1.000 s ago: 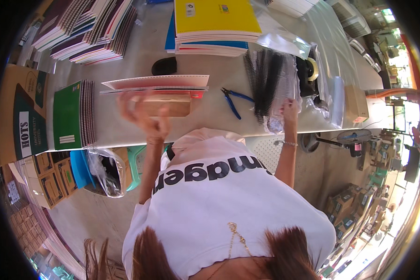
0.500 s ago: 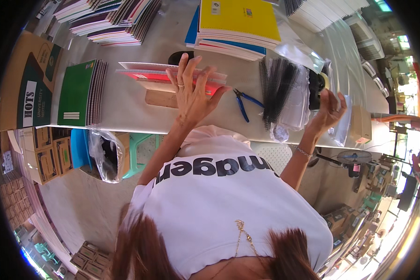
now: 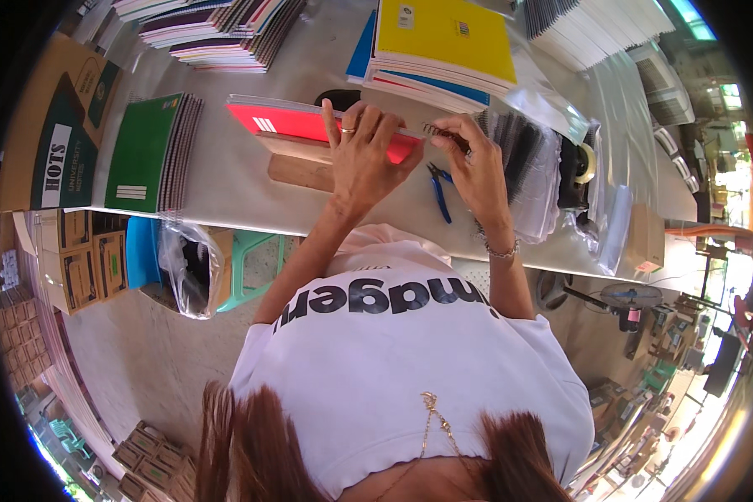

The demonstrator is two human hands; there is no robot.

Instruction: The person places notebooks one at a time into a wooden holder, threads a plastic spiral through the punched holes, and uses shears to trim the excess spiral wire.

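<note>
Left grip [image 3: 361, 159] is lying flat, fingers apart, on my red notebook [image 3: 309, 125]. Right grip [image 3: 473, 164] is pinching a dark spiral coil [image 3: 440, 134] beside it.

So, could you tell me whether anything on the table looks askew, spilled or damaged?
Nothing stands out. The left hand rests on the red notebook, the right hand holds a dark spiral coil at its edge, the blue pliers lie flat, and the green notebook stack sits squared.

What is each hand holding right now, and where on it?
The right hand pinches a dark spiral coil near its end. The left hand presses flat on the red notebook, not gripping.
</note>
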